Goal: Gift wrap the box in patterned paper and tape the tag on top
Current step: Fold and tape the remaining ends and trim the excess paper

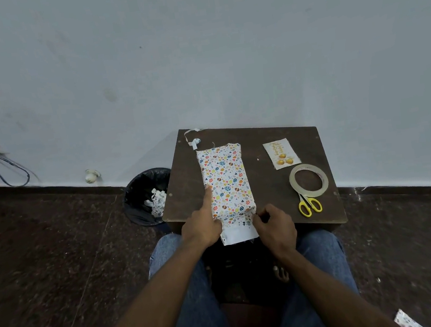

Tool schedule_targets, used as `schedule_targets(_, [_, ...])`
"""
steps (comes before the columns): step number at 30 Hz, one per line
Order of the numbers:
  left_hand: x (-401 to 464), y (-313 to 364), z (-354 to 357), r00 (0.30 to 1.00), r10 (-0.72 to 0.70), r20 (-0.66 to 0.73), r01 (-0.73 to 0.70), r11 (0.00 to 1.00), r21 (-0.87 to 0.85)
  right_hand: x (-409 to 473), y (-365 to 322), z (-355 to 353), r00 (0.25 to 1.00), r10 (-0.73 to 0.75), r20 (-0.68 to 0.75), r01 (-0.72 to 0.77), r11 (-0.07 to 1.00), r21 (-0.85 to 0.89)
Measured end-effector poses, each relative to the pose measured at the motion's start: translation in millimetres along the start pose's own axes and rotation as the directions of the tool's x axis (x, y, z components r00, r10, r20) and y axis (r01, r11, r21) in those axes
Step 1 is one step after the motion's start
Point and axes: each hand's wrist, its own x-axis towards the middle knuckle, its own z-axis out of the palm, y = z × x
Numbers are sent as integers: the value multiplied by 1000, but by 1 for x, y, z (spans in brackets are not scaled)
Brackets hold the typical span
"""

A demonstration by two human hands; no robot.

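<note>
The box [226,181], covered in white paper printed with colourful eggs, lies lengthwise on the small dark table [266,184]. Its near end has loose paper with a white underside flap [239,235] hanging past the table edge. My left hand [203,224] rests against the box's left side, its index finger stretched along the top edge. My right hand [273,223] pinches the paper at the box's near right corner. The gift tag [281,153] with yellow ornaments lies flat at the table's right rear. A tape roll [309,179] sits just in front of the tag.
Yellow-handled scissors [309,205] lie below the tape roll. A paper strip scrap [192,139] sits at the table's far left corner. A black-lined bin [146,197] with paper scraps stands left of the table. Another patterned scrap [407,320] lies on the floor at bottom right.
</note>
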Motion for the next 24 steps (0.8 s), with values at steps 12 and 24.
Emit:
schedule_targets(12, [0,6,-1,999,-17,-39,21,994,103,2,-1,4,1000,30,5,-31,990,139])
schedule_targets(24, [-1,7,-4,999,-9,-41,13,992,123,3,-1,5,979,81,185,-166,849,501])
